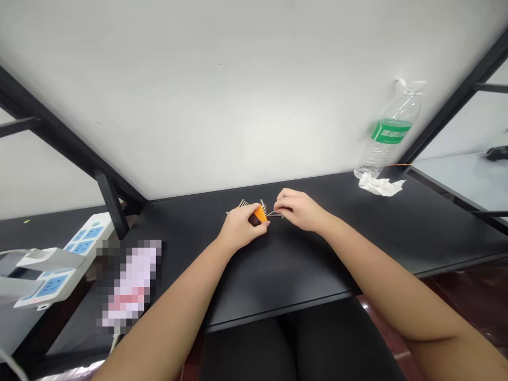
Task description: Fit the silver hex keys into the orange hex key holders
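Near the middle of the black table, my left hand is closed around an orange holder. Several metal L-shaped keys stick out of the holder, fanned on its left and right sides. My right hand, just to the right, pinches the end of a thin metal key that reaches toward the holder. The lower part of the holder is partly hidden by my left fingers.
A clear bottle with a green label and a crumpled tissue are at the back right. On the left lie a white power strip with plugs and a pixelated phone-like object with a cable. Black frame bars flank the black table.
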Tool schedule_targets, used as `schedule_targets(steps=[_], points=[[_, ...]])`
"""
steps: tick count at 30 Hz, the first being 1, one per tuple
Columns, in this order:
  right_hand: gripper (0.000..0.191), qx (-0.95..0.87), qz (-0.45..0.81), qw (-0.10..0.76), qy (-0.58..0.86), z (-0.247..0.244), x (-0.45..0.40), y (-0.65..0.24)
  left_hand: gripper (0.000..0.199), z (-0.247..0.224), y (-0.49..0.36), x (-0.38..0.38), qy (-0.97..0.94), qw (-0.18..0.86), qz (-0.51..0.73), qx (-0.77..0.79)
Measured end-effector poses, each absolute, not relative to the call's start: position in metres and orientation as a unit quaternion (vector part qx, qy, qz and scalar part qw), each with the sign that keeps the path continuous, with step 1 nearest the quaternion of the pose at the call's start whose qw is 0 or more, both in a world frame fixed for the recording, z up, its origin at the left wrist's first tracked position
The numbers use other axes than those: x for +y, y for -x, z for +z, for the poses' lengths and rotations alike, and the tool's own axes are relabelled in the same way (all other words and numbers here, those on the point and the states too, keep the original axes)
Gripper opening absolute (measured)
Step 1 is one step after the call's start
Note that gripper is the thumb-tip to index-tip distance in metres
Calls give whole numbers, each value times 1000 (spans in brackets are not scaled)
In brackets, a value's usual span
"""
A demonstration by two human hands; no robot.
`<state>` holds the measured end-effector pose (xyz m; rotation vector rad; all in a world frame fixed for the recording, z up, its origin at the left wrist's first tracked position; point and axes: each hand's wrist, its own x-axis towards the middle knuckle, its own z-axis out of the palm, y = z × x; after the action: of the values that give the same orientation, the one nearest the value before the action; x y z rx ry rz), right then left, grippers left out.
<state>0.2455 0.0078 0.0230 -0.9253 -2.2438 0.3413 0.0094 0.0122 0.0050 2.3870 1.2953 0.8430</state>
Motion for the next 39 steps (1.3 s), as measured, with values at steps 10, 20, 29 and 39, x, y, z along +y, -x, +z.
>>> schedule_targets(steps=[10, 20, 29, 39], points=[[17, -826, 272, 340, 358, 14, 4, -225, 12, 7, -12, 10, -850, 146, 287, 416], [10, -770, 348, 347, 407, 13, 7, -229, 16, 8, -10, 11, -837, 154, 294, 435], [7, -847, 130, 303, 418, 0, 18, -232, 18, 8, -11, 11, -835, 154, 298, 436], [11, -811, 162, 160, 538, 0, 31, -251, 32, 2, -9, 13, -830, 147, 298, 448]])
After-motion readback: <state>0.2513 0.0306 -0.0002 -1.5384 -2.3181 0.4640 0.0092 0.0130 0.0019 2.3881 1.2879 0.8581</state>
